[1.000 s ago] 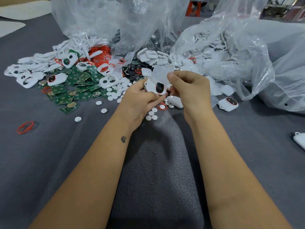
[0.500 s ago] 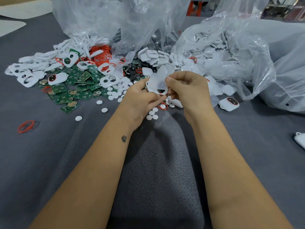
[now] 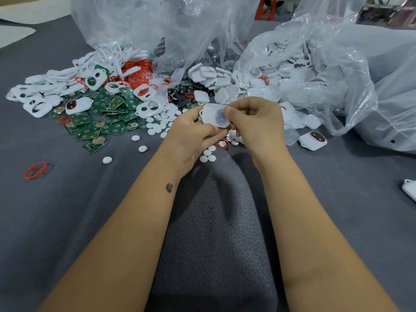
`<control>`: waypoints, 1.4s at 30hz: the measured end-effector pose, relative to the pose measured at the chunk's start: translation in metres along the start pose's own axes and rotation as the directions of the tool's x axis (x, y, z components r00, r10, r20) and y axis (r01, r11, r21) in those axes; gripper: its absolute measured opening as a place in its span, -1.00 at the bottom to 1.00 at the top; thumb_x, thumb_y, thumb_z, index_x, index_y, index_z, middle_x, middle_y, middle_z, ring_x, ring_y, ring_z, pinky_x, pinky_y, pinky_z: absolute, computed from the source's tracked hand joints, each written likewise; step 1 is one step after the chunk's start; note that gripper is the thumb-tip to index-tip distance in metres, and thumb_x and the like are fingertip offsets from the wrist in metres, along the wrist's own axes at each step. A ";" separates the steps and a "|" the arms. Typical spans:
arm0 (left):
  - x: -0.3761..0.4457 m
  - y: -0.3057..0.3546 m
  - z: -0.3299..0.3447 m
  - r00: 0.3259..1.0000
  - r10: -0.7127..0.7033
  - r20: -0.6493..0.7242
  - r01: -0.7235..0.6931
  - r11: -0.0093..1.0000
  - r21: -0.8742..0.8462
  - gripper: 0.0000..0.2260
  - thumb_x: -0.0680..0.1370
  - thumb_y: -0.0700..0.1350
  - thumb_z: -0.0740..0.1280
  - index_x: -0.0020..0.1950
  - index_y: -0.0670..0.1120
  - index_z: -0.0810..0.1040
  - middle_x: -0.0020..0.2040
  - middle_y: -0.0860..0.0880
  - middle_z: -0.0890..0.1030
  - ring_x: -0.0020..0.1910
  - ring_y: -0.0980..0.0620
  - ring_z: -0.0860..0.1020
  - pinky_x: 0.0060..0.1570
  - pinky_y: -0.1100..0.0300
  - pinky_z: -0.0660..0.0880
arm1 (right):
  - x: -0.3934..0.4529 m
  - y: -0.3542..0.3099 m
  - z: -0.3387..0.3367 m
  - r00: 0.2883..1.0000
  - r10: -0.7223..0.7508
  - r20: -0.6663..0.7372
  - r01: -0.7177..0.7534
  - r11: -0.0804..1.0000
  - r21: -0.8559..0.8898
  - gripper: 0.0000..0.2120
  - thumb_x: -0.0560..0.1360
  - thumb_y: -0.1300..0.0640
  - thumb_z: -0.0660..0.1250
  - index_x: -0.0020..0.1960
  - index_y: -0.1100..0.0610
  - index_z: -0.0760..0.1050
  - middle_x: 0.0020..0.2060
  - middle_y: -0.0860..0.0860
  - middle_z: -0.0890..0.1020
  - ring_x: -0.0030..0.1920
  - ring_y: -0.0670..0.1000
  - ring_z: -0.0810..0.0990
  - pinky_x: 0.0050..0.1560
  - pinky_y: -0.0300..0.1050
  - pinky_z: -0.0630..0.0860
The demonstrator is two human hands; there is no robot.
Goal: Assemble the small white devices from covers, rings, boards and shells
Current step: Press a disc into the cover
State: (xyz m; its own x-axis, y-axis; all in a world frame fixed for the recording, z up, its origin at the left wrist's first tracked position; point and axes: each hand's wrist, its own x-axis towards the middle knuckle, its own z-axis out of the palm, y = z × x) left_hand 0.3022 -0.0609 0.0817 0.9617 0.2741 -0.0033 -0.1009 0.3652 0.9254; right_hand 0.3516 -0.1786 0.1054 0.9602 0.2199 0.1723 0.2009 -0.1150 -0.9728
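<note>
Both hands hold one small white device (image 3: 213, 114) above the grey table, a translucent shell lying flat over its face. My left hand (image 3: 191, 136) cradles it from below and the left. My right hand (image 3: 256, 124) pinches its right edge, thumb on top. Behind lie green boards (image 3: 112, 127), red rings (image 3: 139, 73), white covers (image 3: 36, 104), small white discs (image 3: 162, 122) and clear shells (image 3: 292, 129). Two assembled devices lie flat, one at the left (image 3: 78, 105) and one at the right (image 3: 313, 140).
Large clear plastic bags (image 3: 337, 75) full of white parts rise at the back and right. A loose red ring (image 3: 36, 171) lies at the left. Another white device (image 3: 409, 190) sits at the right edge. A dimpled grey mat (image 3: 213, 221) lies between my forearms.
The translucent shell, held raised above the device a second ago, has come down flat onto it. Both hands stay in place.
</note>
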 end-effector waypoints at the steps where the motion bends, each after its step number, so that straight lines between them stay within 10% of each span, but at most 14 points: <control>1: 0.000 0.000 0.000 1.000 -0.001 -0.004 0.001 1.000 -0.003 -0.64 0.50 -0.52 0.19 0.23 -0.26 0.51 -0.01 -0.16 0.66 -0.01 0.00 0.66 -0.05 0.25 0.59 | 0.000 0.000 0.000 1.000 0.006 -0.001 -0.006 1.000 0.022 -0.83 0.46 0.27 0.43 -0.27 0.08 0.58 -0.41 0.04 0.58 -0.41 -0.08 0.49 -0.34 -0.21 0.44; 15: -0.001 0.002 0.001 1.000 -0.005 0.003 0.005 1.000 -0.026 -0.65 0.50 -0.51 0.19 0.17 -0.21 0.54 -0.10 -0.08 0.70 -0.06 0.04 0.68 -0.06 0.26 0.59 | 0.000 -0.003 -0.003 0.998 0.049 0.038 -0.057 0.959 0.278 -0.89 0.49 0.33 0.37 -0.19 0.21 0.59 -0.43 0.03 0.55 -0.47 -0.11 0.45 -0.43 -0.28 0.40; 30: 0.000 0.005 0.002 0.996 -0.070 -0.055 0.062 0.989 -0.132 -0.74 0.54 -0.40 0.15 0.15 -0.27 0.54 -0.12 -0.18 0.69 -0.13 -0.08 0.69 -0.16 0.18 0.62 | 0.003 0.003 0.009 0.993 -0.093 -0.075 0.074 0.971 -0.228 -0.82 0.39 0.21 0.41 -0.34 -0.01 0.55 -0.48 -0.12 0.52 -0.42 -0.12 0.47 -0.26 -0.16 0.48; 42: 0.000 0.002 0.004 0.994 -0.029 -0.103 0.021 0.996 -0.086 -0.78 0.63 -0.34 0.12 0.04 -0.21 0.56 -0.19 -0.08 0.71 -0.19 0.02 0.70 -0.21 0.24 0.60 | 0.004 0.007 0.007 0.995 -0.053 -0.089 0.041 0.990 -0.139 -0.93 0.43 0.21 0.36 -0.14 0.06 0.55 -0.41 -0.10 0.49 -0.41 -0.16 0.43 -0.29 -0.21 0.39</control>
State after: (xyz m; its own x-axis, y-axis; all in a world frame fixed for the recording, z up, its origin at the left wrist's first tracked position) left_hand 0.3032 -0.0635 0.0850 0.9327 0.3537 -0.0697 -0.1026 0.4458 0.8892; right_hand 0.3550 -0.1714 0.0980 0.9616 0.1385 0.2370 0.2647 -0.2392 -0.9342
